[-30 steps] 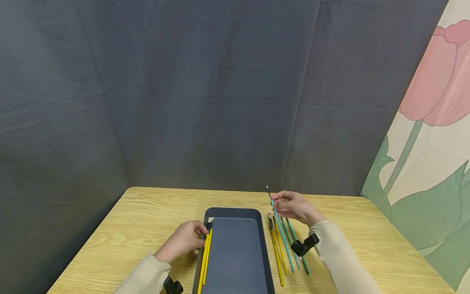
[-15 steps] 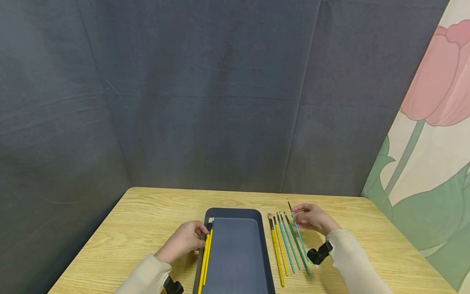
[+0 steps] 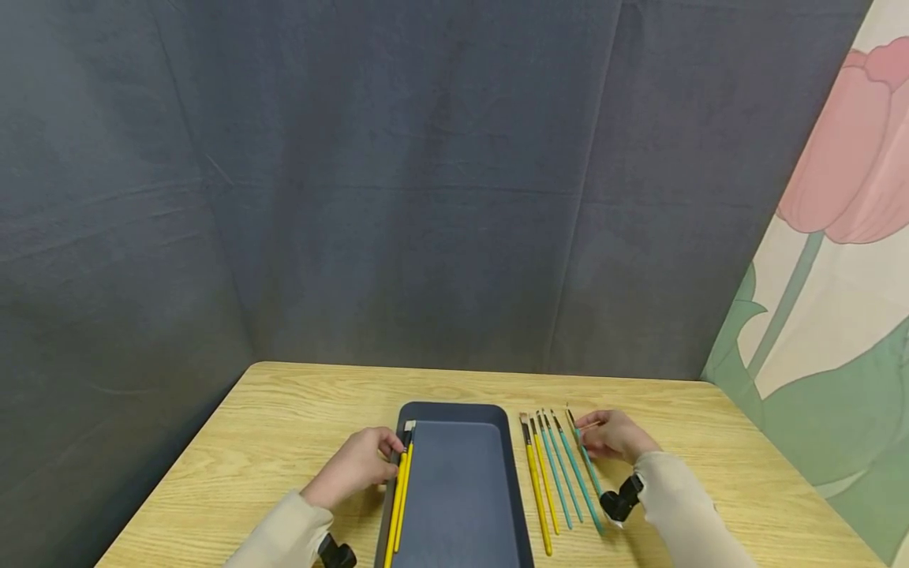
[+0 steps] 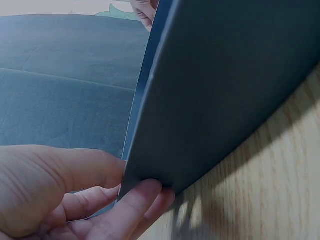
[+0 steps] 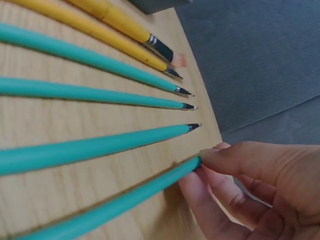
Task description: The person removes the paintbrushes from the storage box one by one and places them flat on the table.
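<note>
My right hand (image 3: 614, 436) pinches a teal paintbrush (image 5: 125, 202) near its bristle end, at the right of a row of brushes. In the right wrist view the handle lies low along the table, and my fingers hide the tip. My left hand (image 3: 358, 467) grips the left rim of a dark baking tray (image 3: 461, 505). The left wrist view has the thumb at the rim and fingers against the tray's outer wall (image 4: 200, 90). Two yellow paintbrushes (image 3: 402, 493) lie side by side along that side of the tray, bristles away from me.
Two yellow paintbrushes, one broad (image 3: 537, 497) and one thinner (image 5: 110, 35), lie right of the tray. Several teal paintbrushes (image 5: 90, 95) lie between them and my right hand. A dark cloth (image 3: 426, 197) hangs behind the wooden table (image 3: 284, 410).
My right hand has carried the teal paintbrush rightward past the other teal ones and lowered it to the table. The left hand has stayed at the tray's rim.
</note>
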### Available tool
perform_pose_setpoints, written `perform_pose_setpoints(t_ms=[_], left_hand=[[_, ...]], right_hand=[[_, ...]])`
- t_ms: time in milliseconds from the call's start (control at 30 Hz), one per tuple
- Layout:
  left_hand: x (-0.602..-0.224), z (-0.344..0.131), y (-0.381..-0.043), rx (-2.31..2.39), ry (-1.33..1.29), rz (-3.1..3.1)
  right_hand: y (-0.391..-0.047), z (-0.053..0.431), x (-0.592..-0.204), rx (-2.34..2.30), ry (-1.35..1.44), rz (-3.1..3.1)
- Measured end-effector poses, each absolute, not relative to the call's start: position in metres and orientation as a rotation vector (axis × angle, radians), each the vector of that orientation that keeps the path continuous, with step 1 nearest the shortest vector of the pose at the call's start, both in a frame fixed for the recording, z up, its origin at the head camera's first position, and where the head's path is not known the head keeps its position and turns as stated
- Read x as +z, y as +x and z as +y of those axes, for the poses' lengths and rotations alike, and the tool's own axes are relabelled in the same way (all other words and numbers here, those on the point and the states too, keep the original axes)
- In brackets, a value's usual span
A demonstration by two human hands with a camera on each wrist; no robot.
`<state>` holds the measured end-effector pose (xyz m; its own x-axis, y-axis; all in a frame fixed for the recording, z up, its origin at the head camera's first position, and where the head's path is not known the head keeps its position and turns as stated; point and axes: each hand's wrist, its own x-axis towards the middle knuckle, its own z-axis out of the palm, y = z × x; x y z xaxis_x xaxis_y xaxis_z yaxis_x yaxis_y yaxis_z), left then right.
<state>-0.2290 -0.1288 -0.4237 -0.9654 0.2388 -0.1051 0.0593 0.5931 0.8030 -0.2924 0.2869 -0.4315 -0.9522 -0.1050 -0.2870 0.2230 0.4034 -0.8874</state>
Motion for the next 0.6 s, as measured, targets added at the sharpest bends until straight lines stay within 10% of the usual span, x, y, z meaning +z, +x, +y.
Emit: perform_pose_setpoints(t_ms=[600], left_hand=[[-0.4213,-0.1273,-0.2270,1.322,0.240,2.624]], right_hand=[[-0.2930,0.2814,-0.4380,-1.496,0.106,2.436]])
